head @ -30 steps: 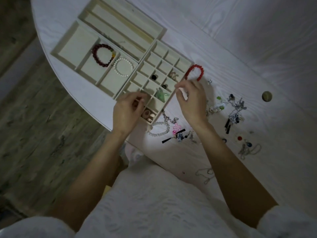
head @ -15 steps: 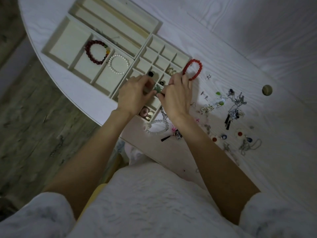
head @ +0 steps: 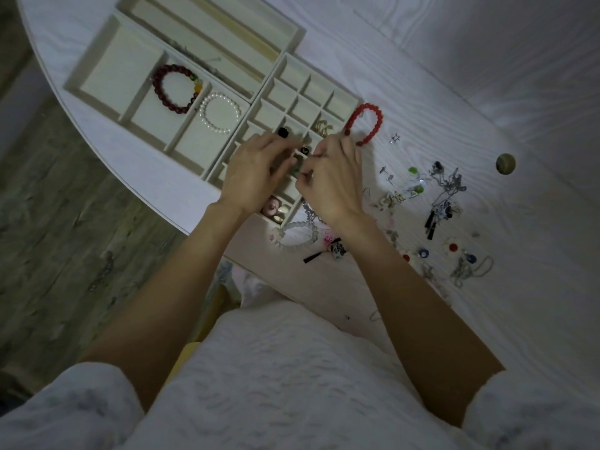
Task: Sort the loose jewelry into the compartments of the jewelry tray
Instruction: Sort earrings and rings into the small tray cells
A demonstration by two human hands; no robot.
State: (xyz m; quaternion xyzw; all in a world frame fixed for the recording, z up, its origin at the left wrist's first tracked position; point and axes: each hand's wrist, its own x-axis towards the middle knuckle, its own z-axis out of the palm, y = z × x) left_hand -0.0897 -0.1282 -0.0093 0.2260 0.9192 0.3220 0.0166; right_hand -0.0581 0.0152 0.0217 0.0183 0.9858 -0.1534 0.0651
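A white table [head: 422,76] carries a cream jewelry tray [head: 293,37] of many compartments. Both hands meet over its small-cell section: the left hand [head: 251,177] and the right hand [head: 334,180] have curled fingers pinching a small green piece [head: 296,168] between them — what it is cannot be told. Beyond the left hand, a dark red bracelet [head: 173,89] and a pearl bracelet [head: 220,113] lie in wide compartments. Just past the right hand's fingertips lies a red bracelet [head: 365,123]; to its right, loose jewelry [head: 444,190] is scattered — still on the table.
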